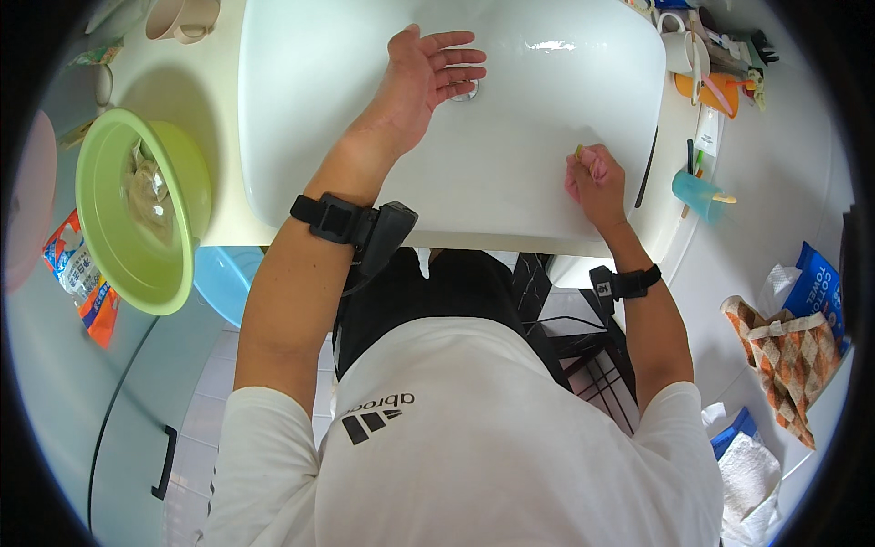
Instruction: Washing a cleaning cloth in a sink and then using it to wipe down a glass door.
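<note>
Over the white washbasin (pixel 538 118), my left hand (pixel 417 80) is held palm up with its fingers stretched out and a little apart. Nothing lies in it, and its fingertips partly cover the metal drain (pixel 467 93). My right hand (pixel 597 182) is closed above the near right part of the basin. A small yellow-green bit (pixel 579 150) shows at its curled fingers; what it belongs to is too small to make out.
On the left, a light green plastic tub (pixel 196 182) holds beige cloth, with a blue basin (pixel 223 278) lower down. A beige cup (pixel 187 20) stands behind. Along the right rim are a white mug (pixel 679 50), an orange container (pixel 702 91) and a blue cup (pixel 697 193). A checkered towel (pixel 788 365) hangs right.
</note>
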Motion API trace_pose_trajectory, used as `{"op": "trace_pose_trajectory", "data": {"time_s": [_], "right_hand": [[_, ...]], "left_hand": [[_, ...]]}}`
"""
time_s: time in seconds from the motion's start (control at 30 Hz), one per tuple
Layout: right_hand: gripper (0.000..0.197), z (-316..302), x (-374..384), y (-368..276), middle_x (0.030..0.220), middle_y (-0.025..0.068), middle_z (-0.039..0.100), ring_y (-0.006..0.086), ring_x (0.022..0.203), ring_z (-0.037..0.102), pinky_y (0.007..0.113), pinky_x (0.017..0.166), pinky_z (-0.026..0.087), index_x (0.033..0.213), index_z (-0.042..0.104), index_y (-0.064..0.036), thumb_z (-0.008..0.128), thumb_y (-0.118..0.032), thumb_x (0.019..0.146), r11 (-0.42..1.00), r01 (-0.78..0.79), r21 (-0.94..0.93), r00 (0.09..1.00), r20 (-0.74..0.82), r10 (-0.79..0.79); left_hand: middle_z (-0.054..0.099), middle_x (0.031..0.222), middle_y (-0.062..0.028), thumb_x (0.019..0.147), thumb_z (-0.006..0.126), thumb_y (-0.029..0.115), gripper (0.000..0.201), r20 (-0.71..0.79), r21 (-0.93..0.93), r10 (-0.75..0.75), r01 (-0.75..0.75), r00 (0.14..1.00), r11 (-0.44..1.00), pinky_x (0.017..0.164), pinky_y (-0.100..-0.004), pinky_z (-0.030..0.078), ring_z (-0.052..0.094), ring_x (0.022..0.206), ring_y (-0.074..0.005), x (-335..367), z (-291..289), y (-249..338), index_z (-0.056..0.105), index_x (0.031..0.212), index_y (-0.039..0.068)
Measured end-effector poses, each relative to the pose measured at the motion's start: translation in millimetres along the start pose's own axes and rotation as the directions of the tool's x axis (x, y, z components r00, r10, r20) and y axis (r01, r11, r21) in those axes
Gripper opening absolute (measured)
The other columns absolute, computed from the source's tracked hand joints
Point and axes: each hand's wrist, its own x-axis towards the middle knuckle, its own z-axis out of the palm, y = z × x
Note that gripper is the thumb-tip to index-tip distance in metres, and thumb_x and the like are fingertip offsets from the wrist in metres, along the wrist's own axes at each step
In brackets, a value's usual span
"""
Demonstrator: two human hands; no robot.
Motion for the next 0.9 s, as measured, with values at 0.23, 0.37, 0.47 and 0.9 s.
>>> {"op": "trace_pose_trajectory", "data": {"time_s": [0.23,0.37,0.47,0.9], "right_hand": [[0.023,1.0,7.5,-4.5,0.059,0.0007,0.052,0.0081,0.042,0.046,0.025,0.037,0.033,0.080,0.052,-0.0044,0.067,-0.006,0.096,0.995,-0.040,0.086,0.994,-0.099,0.048],[0.015,-11.2,8.3,-24.5,0.067,0.0014,0.057,0.0074,0.051,0.052,0.024,0.040,0.037,0.087,0.057,-0.0025,0.068,-0.008,0.096,0.982,-0.097,0.160,0.982,-0.147,0.121],[0.016,-34.3,0.6,-30.4,0.086,0.0035,0.063,0.0093,0.071,0.061,0.025,0.055,0.048,0.104,0.061,-0.0003,0.070,-0.006,0.093,0.977,-0.091,0.193,0.987,-0.116,0.114],[0.017,69.4,-32.1,-16.3,0.101,0.0160,0.064,0.0331,0.101,0.063,0.047,0.086,0.051,0.102,0.057,-0.0003,0.067,-0.003,0.089,0.621,0.545,-0.564,0.838,0.346,-0.421]], "left_hand": [[0.063,0.129,-0.0185,0.103,0.004,0.046,0.077,-0.111,-0.028,0.078,-0.082,0.991,0.996,0.111,-0.0411,0.045,0.060,0.122,-0.0303,-2.9,-18.7,6.8,0.055,0.136,0.000],[0.063,0.130,-0.0192,0.103,0.004,0.046,0.077,-0.136,-0.034,0.094,-0.099,0.986,0.994,0.111,-0.0412,0.045,0.060,0.122,-0.0305,-7.1,-27.4,18.3,0.055,0.136,-0.001],[0.061,0.132,-0.0201,0.104,0.005,0.045,0.076,-0.157,-0.038,0.104,-0.111,0.982,0.993,0.111,-0.0413,0.045,0.059,0.123,-0.0307,-10.0,-31.6,23.7,0.054,0.137,-0.002],[0.060,0.131,-0.0210,0.104,0.006,0.044,0.074,-0.280,-0.068,0.088,-0.112,0.956,0.991,0.110,-0.0421,0.045,0.059,0.122,-0.0316,-21.4,-47.0,33.5,0.052,0.137,-0.003]]}}
